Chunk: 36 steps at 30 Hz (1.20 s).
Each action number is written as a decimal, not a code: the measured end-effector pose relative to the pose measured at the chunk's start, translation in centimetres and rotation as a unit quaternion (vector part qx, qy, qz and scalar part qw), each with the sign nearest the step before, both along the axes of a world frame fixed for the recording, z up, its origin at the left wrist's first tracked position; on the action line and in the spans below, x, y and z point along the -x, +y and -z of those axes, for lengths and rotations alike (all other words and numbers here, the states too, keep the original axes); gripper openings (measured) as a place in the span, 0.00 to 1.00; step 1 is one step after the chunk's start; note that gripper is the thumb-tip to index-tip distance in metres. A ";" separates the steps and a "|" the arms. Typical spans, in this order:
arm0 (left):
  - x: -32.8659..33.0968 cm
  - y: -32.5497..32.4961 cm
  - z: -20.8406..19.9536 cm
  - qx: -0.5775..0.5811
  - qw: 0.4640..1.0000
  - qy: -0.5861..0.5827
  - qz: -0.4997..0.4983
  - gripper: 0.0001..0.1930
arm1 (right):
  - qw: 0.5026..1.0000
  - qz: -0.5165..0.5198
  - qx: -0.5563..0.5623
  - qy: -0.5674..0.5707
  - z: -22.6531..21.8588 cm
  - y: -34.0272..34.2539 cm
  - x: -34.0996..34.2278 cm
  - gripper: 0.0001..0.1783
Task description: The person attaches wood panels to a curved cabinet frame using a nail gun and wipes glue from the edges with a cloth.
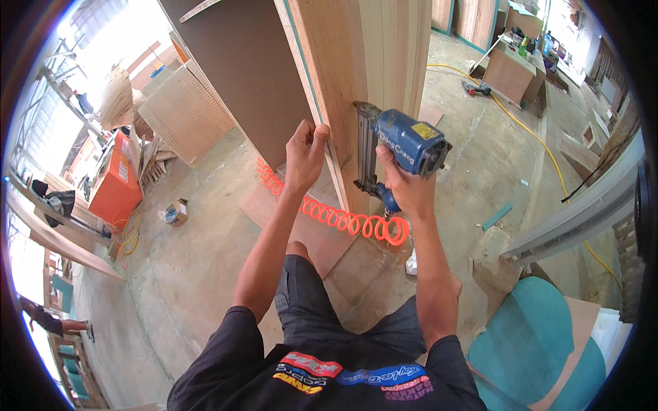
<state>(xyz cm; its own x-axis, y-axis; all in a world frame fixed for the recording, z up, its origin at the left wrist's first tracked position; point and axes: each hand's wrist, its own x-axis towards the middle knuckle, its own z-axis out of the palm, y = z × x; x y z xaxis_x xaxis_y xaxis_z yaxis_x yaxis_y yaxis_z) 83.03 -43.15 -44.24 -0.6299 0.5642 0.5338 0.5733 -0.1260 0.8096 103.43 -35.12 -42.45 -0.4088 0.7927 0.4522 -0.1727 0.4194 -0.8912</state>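
Observation:
My right hand [411, 192] is wrapped round the handle of a blue pneumatic nail gun [409, 140]. The gun's nose rests at the wooden side panel [340, 75] of a tall cabinet, and its grey magazine runs down beside the panel. A coiled orange air hose [329, 214] hangs below the gun and stretches left past the cabinet's foot. Curled with the thumb up, my left hand [306, 154] pinches the cabinet's front edge [327, 130], a pale strip with a thin teal line. Its fingertips are partly hidden. Inside the cabinet is a dark brown panel [240, 61].
A thin brown board [274, 212] lies under the cabinet's foot. A yellow hose [524, 123] crosses the floor at the right, near a red and black power tool [476, 89]. Teal sheets [524, 342] lie lower right. An orange box [115, 179] stands left; another person's legs [72, 327] show far left.

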 end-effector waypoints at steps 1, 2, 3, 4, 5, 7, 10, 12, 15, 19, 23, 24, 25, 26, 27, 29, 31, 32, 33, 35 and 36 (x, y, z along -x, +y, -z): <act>0.2 -0.1 0.3 -0.007 1.000 -0.002 0.004 0.25 | 1.000 0.012 -0.012 0.006 0.8 -0.2 0.2 0.15; 0.5 -0.3 0.4 -0.015 1.000 -0.003 0.007 0.25 | 0.999 0.026 -0.037 0.018 1.2 -0.2 0.5 0.15; 0.7 -0.3 0.6 -0.022 1.000 -0.005 0.011 0.25 | 0.997 0.042 -0.060 0.029 1.8 -0.2 0.8 0.15; 0.6 -0.3 0.6 -0.011 1.000 -0.012 0.011 0.25 | 0.993 0.059 -0.094 0.046 2.1 0.0 1.2 0.15; 0.4 -0.2 0.4 0.001 1.000 -0.019 0.012 0.25 | 0.992 0.061 -0.099 0.040 2.4 0.1 1.1 0.15; 0.3 -0.2 0.3 0.013 1.000 -0.024 0.011 0.25 | 0.995 0.049 -0.084 0.008 2.4 0.5 0.5 0.15; 0.7 0.0 0.8 0.004 1.000 -0.021 0.006 0.26 | 1.000 0.004 -0.011 -0.026 2.4 -0.1 0.0 0.19; 1.3 0.1 1.3 -0.015 1.000 -0.023 -0.003 0.27 | 1.000 -0.004 -0.002 -0.030 2.6 -0.3 0.0 0.21; 0.5 -0.1 0.4 0.016 1.000 -0.016 -0.001 0.27 | 0.999 0.013 -0.045 -0.023 3.3 0.0 0.0 0.21; 0.4 -0.4 0.1 0.020 1.000 -0.010 0.002 0.26 | 0.999 -0.007 -0.028 -0.015 4.0 -0.3 0.0 0.20; -0.3 -0.1 -0.2 0.002 1.000 -0.021 0.010 0.26 | 0.999 0.001 -0.039 0.009 5.4 -0.3 -0.2 0.20; -0.4 0.0 -0.3 0.002 1.000 -0.024 0.013 0.26 | 1.000 -0.005 -0.026 -0.004 5.8 -0.3 -0.2 0.20; 0.0 -0.1 0.0 0.000 1.000 -0.025 0.013 0.25 | 0.999 -0.001 -0.040 -0.009 5.9 -0.4 0.0 0.20; 0.6 -0.2 0.3 -0.003 1.000 -0.025 0.013 0.25 | 0.998 0.003 -0.054 -0.014 5.9 -0.4 0.2 0.20; 1.1 -0.2 0.6 -0.005 1.000 -0.025 0.012 0.25 | 0.998 0.006 -0.067 -0.019 5.9 -0.5 0.4 0.20; 0.9 -0.1 0.6 0.006 1.000 -0.020 0.010 0.25 | 0.999 -0.006 -0.037 0.005 6.4 -0.4 0.2 0.20; 0.7 -0.1 0.5 0.008 1.000 -0.015 0.007 0.25 | 1.000 -0.015 -0.005 0.009 7.2 -0.5 0.1 0.20; 0.6 -0.1 0.4 0.006 1.000 -0.013 0.006 0.25 | 1.000 -0.018 0.012 0.001 8.0 -0.5 0.0 0.20; 0.6 -0.1 0.3 0.003 1.000 -0.011 0.005 0.25 | 1.000 -0.001 -0.004 0.029 8.8 -0.6 0.4 0.18; -0.5 -0.4 -0.6 0.020 1.000 -0.009 -0.003 0.26 | 0.995 0.038 -0.039 0.078 9.9 -0.5 1.1 0.14; -0.8 -0.6 -0.8 0.028 1.000 -0.008 -0.010 0.26 | 0.993 0.051 -0.047 0.095 10.0 -0.6 1.3 0.14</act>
